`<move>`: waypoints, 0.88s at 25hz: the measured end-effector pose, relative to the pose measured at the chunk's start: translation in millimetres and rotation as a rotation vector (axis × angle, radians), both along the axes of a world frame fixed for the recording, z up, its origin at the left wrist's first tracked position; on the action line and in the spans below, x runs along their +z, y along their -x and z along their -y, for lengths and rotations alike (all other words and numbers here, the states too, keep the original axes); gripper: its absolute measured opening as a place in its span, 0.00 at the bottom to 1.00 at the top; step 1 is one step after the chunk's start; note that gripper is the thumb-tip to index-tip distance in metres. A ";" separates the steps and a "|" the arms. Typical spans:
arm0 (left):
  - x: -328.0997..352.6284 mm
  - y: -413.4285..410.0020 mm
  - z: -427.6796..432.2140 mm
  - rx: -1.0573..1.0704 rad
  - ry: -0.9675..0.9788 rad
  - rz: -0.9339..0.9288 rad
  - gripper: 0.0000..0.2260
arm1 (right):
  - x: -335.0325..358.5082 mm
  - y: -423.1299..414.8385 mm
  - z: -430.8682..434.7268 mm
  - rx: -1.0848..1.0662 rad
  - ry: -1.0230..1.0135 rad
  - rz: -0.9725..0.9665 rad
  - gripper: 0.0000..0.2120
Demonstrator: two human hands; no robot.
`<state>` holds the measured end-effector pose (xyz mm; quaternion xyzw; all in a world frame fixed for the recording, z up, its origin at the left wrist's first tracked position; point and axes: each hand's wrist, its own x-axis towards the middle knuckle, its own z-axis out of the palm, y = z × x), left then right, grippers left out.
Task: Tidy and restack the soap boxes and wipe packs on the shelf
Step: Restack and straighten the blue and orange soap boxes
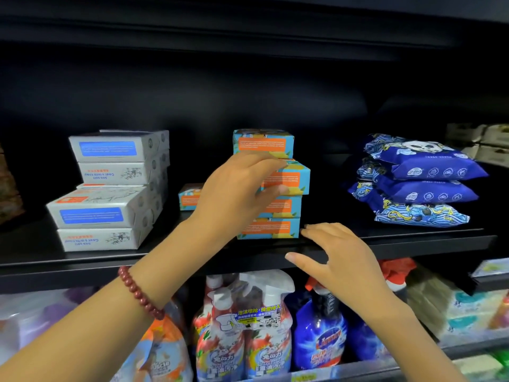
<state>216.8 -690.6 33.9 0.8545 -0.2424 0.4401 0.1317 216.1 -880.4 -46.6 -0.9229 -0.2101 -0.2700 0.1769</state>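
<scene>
Shelf [385,245] holds white soap boxes [110,194] left, blue-orange soap boxes [271,228] centre, wipe packs [421,186] right. Left hand [234,188] pinches the stack's second box [294,177]; right hand [338,257], fingers relaxed, holds nothing at the near edge.

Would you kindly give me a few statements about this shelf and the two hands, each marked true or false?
1. The left hand grips the second box from the top of the orange-and-blue stack. True.
2. The right hand holds a wipe pack. False: it is open and holds nothing, near the shelf edge.
3. Three blue wipe packs lie stacked on the right. True.
4. The white boxes stand right of the orange-and-blue stack. False: they stand left of it.
5. The bead bracelet is on the left wrist. True.
</scene>
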 end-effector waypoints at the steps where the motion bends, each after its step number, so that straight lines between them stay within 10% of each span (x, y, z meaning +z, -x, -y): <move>1: -2.9 1.4 -4.3 0.003 0.015 0.010 0.18 | 0.4 0.1 0.2 0.001 0.009 -0.003 0.32; 7: -34.4 5.6 -54.3 0.152 0.296 -0.047 0.16 | 6.8 0.1 -3.8 0.036 0.053 -0.013 0.32; 15: -35.8 -39.4 -73.1 0.374 0.038 -0.470 0.20 | 8.2 0.6 -8.0 0.085 -0.055 -0.071 0.38; 22: -43.1 -16.2 -78.4 0.368 -0.032 -0.327 0.19 | 6.8 0.6 -7.5 0.073 -0.058 -0.071 0.38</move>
